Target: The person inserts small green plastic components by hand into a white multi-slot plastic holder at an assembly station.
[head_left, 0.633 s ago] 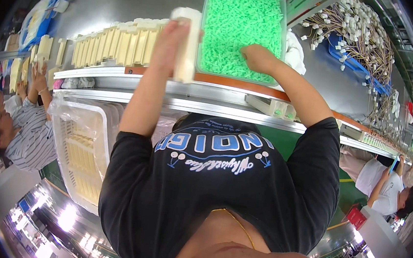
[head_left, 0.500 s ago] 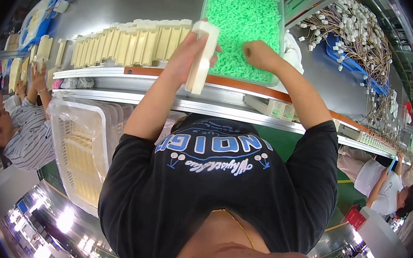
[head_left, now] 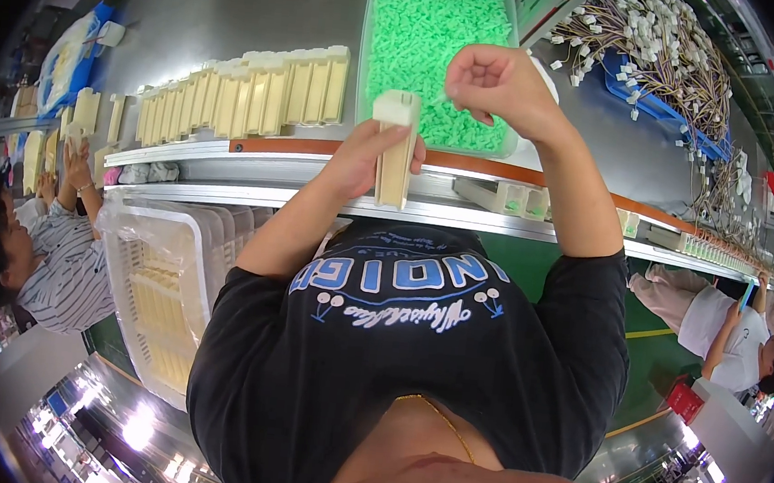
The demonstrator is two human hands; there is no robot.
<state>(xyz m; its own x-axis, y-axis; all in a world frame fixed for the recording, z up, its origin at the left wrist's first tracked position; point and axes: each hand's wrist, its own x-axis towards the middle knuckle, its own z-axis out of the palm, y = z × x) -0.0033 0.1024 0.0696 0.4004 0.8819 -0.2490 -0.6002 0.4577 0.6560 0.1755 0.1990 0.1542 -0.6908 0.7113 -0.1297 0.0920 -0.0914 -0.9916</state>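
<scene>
My left hand [head_left: 357, 158] is wrapped round a long cream plastic housing [head_left: 394, 173], whose paler end points up and away from me. The housing stands over the bench's front edge, just before a clear bin [head_left: 366, 65] full of small green plastic pieces [head_left: 434, 25]. Over the right side of that bin hovers my right hand [head_left: 506, 91], thumb and forefinger pinched together. Whatever sits between those fingertips is too small to make out. Left of the bin, a row of similar cream housings [head_left: 244, 91] stands on the metal bench.
A blue tray [head_left: 665, 109] heaped with wired white connectors [head_left: 653, 44] is at the far right. A white crate [head_left: 197, 253] with more housings stands below the bench at left. Cream parts with green bits [head_left: 510, 197] lie under the front edge. Co-workers sit on both sides.
My right hand has risen out of the green pieces, its fingers now pinched. My left hand has brought the housing slightly right and nearer, turning it more upright.
</scene>
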